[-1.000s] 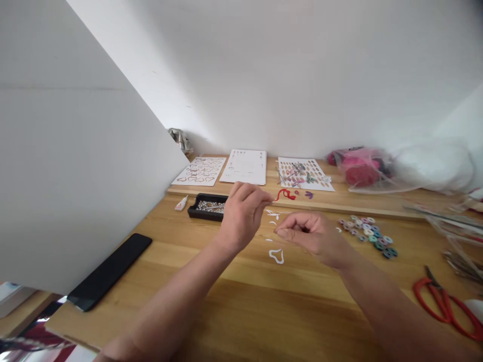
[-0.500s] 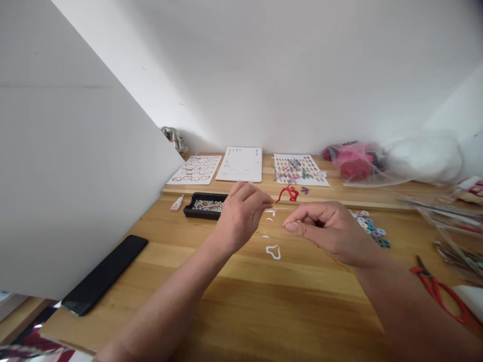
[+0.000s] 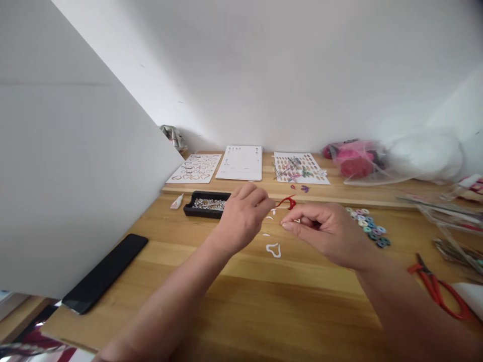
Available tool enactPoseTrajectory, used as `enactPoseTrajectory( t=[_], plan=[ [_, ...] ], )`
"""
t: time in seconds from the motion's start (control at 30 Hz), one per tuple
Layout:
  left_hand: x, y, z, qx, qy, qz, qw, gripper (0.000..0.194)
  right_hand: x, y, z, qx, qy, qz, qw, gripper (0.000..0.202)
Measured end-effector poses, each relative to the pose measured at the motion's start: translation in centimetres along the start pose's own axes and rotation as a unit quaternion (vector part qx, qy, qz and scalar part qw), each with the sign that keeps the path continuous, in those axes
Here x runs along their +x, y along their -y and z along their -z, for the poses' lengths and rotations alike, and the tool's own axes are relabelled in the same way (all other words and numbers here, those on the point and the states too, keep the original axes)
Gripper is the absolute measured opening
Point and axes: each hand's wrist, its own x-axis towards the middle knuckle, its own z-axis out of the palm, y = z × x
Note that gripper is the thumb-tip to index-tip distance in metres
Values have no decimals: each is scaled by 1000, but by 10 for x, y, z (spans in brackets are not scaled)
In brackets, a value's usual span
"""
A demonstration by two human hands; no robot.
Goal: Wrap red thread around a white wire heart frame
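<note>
My left hand (image 3: pixel 244 218) is pinched closed on a thin, curved red piece (image 3: pixel 290 202) that sticks out to the right of its fingertips. My right hand (image 3: pixel 326 229) is just beside it, with thumb and index fingertip pressed together. Whatever lies in that pinch is too fine to make out. Part of the red piece passes behind the right fingers. Beneath the hands, on the wooden table, lie a white heart-like paper outline (image 3: pixel 273 250) and a few small white paper slivers (image 3: pixel 269 217).
Left: a black tray (image 3: pixel 204 204) of beads, a small white glue bottle (image 3: pixel 176 201), a black phone (image 3: pixel 105 274). Behind: printed pattern sheets (image 3: pixel 239 163) on a raised ledge. Right: small coloured thread bobbins (image 3: pixel 372 229), red-handled scissors (image 3: pixel 439 289), bagged pink and white material (image 3: pixel 356 161).
The red piece has turned and dropped lower, now nearer my right fingers. My left fingers have rolled slightly downward; the right hand has barely moved.
</note>
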Motion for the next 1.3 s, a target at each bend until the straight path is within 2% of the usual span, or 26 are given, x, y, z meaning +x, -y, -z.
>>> enactPoseTrajectory(
  t=[0.1, 0.2, 0.3, 0.43, 0.53, 0.67, 0.83, 1.0, 1.3],
  plan=[
    [1, -1, 4, 60, 50, -62, 995, 14, 0, -3, 4, -49, -22, 20, 998, 21],
    [2, -2, 7, 52, 94, -91, 990, 17, 0, -7, 11, -93, -31, 32, 995, 19],
    [3, -3, 8, -20, 123, -87, 988, 16, 2, -13, 21, -99, -31, 24, 994, 19],
    [7, -11, 11, -215, 130, -27, 968, 15, 10, -25, 34, -7, -29, -1, 1000, 20],
    [10, -16, 13, -347, 98, 22, 933, 14, 18, -35, 35, 93, -14, -31, 995, 24],
    [10, -16, 11, -400, 24, 99, 911, 9, 25, -44, 26, 168, 1, -89, 982, 34],
    [8, -13, 6, -356, -40, 169, 918, 10, 24, -45, 16, 145, 27, -63, 987, 33],
    [6, -11, 2, -300, -93, 182, 932, 8, 22, -44, 16, 115, 73, -49, 990, 29],
    [4, -11, -3, -261, -126, 209, 934, 7, 16, -31, 17, 109, 110, -1, 988, 19]
  ],
)
